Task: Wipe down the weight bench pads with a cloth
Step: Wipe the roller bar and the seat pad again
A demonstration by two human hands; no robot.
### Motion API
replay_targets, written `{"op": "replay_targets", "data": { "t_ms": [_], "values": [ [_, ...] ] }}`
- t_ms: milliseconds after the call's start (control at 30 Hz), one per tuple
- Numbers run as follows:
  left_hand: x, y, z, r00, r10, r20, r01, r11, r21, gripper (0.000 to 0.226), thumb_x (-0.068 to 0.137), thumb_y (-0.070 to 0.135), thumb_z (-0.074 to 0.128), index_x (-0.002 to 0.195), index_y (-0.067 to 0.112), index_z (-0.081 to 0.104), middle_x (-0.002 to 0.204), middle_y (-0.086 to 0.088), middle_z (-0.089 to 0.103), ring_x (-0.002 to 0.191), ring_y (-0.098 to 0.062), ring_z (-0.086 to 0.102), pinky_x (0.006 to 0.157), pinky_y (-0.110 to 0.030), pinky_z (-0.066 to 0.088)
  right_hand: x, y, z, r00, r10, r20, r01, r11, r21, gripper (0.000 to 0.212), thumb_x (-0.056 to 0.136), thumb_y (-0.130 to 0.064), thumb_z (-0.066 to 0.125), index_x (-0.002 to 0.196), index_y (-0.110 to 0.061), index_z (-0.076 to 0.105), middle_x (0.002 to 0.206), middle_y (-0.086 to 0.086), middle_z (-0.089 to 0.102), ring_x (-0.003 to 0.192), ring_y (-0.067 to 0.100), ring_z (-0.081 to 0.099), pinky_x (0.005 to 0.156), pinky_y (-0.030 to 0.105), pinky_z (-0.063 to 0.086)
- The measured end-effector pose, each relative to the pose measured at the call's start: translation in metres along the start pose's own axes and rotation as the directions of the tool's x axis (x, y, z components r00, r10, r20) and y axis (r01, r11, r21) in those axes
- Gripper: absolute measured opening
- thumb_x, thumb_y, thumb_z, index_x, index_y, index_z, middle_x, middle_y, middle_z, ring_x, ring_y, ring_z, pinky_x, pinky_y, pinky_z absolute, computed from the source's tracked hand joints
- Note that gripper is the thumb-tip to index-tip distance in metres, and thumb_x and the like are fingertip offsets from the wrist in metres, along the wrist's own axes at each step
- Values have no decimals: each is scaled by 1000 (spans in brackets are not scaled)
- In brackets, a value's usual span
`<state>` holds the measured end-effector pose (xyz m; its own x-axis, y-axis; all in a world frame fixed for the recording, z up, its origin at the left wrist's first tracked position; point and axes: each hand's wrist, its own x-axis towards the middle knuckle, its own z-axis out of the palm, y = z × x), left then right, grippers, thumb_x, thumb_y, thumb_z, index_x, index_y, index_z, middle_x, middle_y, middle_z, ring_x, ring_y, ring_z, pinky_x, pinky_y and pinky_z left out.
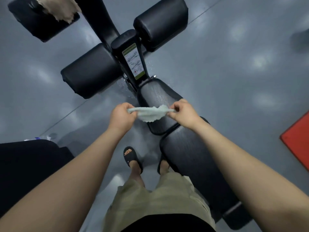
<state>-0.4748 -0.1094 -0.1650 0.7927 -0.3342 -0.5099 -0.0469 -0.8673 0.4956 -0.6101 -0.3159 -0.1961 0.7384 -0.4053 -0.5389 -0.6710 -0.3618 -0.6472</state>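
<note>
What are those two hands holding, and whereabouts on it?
A pale cloth, stretched above the seat pad. The left hand grips its left end, and the right hand pinches its right end.

Three roller pads and two flat pads are in view. There are two cloths, one pale cloth and one tan cloth. Also two black slippers, one label and one red mat.

Glossy grey floor holds a black weight bench. Its seat pad has water droplets on it, with more on the floor just beside. A beige rag lies over the far left roller pad. Red mat sits on the floor, well apart, at right.
</note>
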Motion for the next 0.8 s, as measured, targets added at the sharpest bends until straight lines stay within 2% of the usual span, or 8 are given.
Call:
{"op": "replay_targets", "data": {
  "t_ms": [133, 200, 267, 333, 433, 567, 667, 800],
  "values": [
    [13, -7, 21, 999, 11, -42, -10, 999, 33, 16, 87, 32, 71, 76, 22, 65, 110, 5, 41, 107, -15, 29, 92, -23, 32, 13, 15, 6, 998, 47, -33, -42, 989, 144, 19, 82, -22, 65, 73, -16, 50, 89, -4, 54, 79, 10, 49, 72, 27, 42],
    [21, -10, 33, 1000, 25, 3, -25, 999, -24, 21, 85, 30, 70, 73, 16, 61, 100, 3, 54, 98, -14, 43, 78, -19, 35, 21, 18, 10, 995, 103, -3, -99, 961, 259, 21, 84, -27, 61, 76, -14, 46, 73, -4, 50, 66, 12, 46, 65, 35, 42],
    [26, -7, 44, 997, 28, 77, -18, 991, -132, 24, 87, 30, 67, 78, 9, 61, 81, -1, 62, 76, -14, 54, 61, -17, 41, 26, 19, 16, 991, 129, 39, -134, 930, 341, 23, 83, -32, 59, 74, -17, 46, 71, -4, 49, 70, 15, 49, 73, 47, 50],
    [35, -4, 58, 982, 24, 190, 34, 955, -295, 29, 91, 34, 64, 83, 7, 63, 77, -7, 66, 72, -20, 62, 69, -23, 53, 30, 23, 28, 981, 133, 139, -184, 863, 470, 17, 82, -30, 60, 72, -23, 48, 68, -6, 50, 71, 14, 50, 81, 54, 52],
    [42, 8, 71, 905, -41, 424, 324, 714, -621, 51, 99, 51, 47, 104, 6, 68, 93, -17, 75, 90, -30, 74, 81, -42, 61, 30, 25, 44, 969, 44, 242, -188, 770, 610, 15, 87, -29, 66, 87, -18, 56, 73, -8, 57, 71, 8, 58, 78, 36, 54],
    [67, 6, 82, 818, -38, 574, 496, 550, -672, 81, 100, 68, 21, 119, 1, 64, 107, -22, 74, 99, -33, 74, 81, -40, 59, 49, 34, 60, 998, 25, 52, -47, 878, 476, 31, 86, -30, 79, 99, -10, 59, 84, -6, 57, 76, 4, 54, 74, 24, 50],
    [91, 1, 91, 840, -76, 537, 463, 616, -637, 74, 102, 64, 25, 111, 5, 68, 101, -17, 76, 95, -27, 75, 79, -38, 61, 77, 44, 64, 998, 53, -27, -37, 904, 426, 17, 92, -13, 72, 97, -5, 58, 79, -5, 54, 71, 5, 49, 71, 25, 45],
    [124, -17, 103, 925, -178, 336, 332, 808, -487, 27, 101, 28, 49, 101, 7, 67, 85, -3, 71, 82, -20, 66, 82, -36, 56, 120, 56, 68, 980, 82, -183, -29, 961, 274, 17, 92, -26, 68, 104, -20, 57, 86, -12, 65, 73, 5, 58, 72, 25, 49]
  ]
}}
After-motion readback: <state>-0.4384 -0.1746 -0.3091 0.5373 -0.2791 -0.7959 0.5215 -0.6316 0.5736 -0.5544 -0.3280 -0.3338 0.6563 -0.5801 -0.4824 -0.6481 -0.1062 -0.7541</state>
